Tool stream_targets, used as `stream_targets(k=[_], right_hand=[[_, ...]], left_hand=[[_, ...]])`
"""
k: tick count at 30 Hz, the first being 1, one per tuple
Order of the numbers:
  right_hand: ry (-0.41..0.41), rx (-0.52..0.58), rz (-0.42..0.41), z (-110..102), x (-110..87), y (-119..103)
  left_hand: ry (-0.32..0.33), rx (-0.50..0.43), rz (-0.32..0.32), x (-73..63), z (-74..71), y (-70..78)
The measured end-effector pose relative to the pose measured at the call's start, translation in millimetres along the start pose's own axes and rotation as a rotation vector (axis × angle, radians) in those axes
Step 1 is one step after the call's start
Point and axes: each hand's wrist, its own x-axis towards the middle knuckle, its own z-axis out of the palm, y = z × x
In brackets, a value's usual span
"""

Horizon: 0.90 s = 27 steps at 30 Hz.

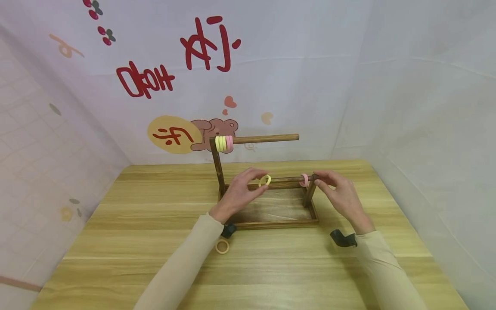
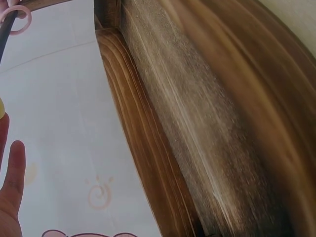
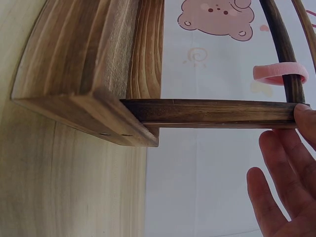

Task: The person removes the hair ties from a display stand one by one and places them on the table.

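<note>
My left hand (image 1: 241, 189) pinches a yellow hair tie (image 1: 269, 181) between thumb and fingers, level with the free left end of the lower wooden rod (image 1: 288, 179). In the left wrist view only part of this hand (image 2: 12, 192) shows, at the left edge. With thumb and fingertips, my right hand (image 1: 342, 193) holds the wooden rack (image 3: 212, 113) at the top of its short right post. A pink hair tie (image 3: 276, 73) hangs round the lower rod, close to that post. Several yellow and pink hair ties (image 1: 224, 144) sit together on the upper rod (image 1: 267, 138), against the tall left post.
The rack's shallow tray base (image 1: 279, 224) stands on the wood-grain table (image 1: 294, 267). A beige ring (image 1: 222, 252) lies on the table in front of the tray's left corner, beside the left sleeve. A printed white curtain (image 1: 294, 86) hangs behind the table.
</note>
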Motion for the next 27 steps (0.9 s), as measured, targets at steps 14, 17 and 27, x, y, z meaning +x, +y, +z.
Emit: stream_targets(k=[14,17,27], right_hand=[[0.015,0.0,-0.009,0,-3.7,-1],[0.017,-0.003,-0.008,0,-3.3,-2],[0.013,-0.027,0.003,1,-3.7,-2]], left_hand=[[0.009,0.049,0.029,-14.4,-14.2,5.7],[0.011,0.042,0.044,-17.8,-17.8,5.9],[-0.007,0.065,0.088,-29.7,-27.4,7.7]])
